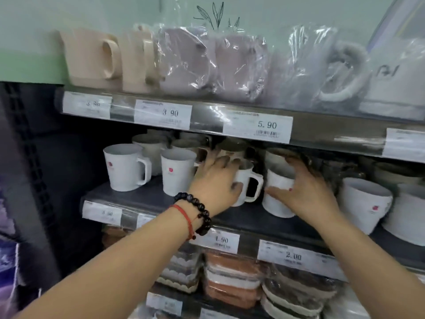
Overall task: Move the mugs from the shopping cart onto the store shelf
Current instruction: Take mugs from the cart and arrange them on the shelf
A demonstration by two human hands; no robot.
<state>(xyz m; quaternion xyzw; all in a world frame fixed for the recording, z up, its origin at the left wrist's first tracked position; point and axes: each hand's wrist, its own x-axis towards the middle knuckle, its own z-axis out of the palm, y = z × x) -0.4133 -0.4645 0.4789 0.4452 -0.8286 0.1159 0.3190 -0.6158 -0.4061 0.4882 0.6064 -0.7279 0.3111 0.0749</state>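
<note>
Both hands on the dark middle store shelf (241, 218): left hand (213, 183) wraps a white handled mug (247, 183); right hand (305, 192) cups its neighbour white mug (277, 194), fingers (296, 163) curled over rim, prob. aligning w/ row.

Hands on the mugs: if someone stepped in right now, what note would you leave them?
Left hand grips a white mug on the middle shelf. Right hand holds a second mug beside it. Both mugs are on or just above the shelf; blur hides which.
Done: several matching mugs stand on this shelf.
Left: set both down, let go, fetch more. The cart is out of view, so the number remaining is unknown.
</note>
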